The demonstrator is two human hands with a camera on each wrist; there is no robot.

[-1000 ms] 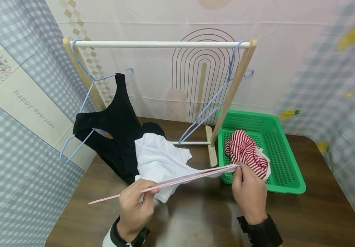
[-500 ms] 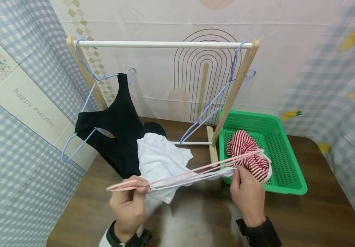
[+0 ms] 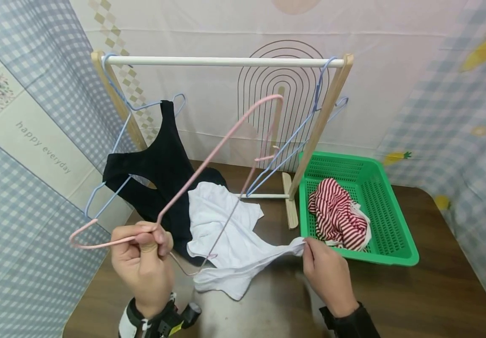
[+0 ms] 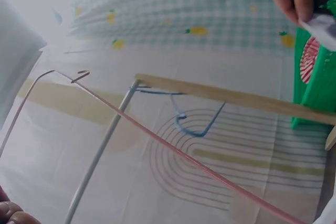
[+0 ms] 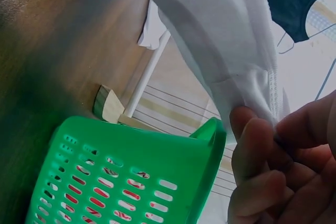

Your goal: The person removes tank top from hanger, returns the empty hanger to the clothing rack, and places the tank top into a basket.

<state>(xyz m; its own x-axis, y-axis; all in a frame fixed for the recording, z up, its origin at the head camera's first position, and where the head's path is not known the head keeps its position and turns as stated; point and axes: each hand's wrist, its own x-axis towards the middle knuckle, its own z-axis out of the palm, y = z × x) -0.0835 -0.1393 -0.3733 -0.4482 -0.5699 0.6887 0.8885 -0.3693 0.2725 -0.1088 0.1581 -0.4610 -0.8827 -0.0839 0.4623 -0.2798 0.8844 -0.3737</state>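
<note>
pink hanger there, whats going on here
A person's left hand holds a thin pink clothes hanger, while the right hand pinches one end of a white cloth garment. In the head view, the hanger crosses in front of that garment. A black sleeveless top is on a light-blue hanger on a white-railed wooden rack; a red-and-white striped cloth lies in a green plastic basket.

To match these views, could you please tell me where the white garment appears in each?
Head: white garment, below centre.
Left wrist: white garment, top right; possibly more lower right.
Right wrist: white garment, upper middle.
Shared landmark: green basket, at right, upper right and lower left respectively.
</note>
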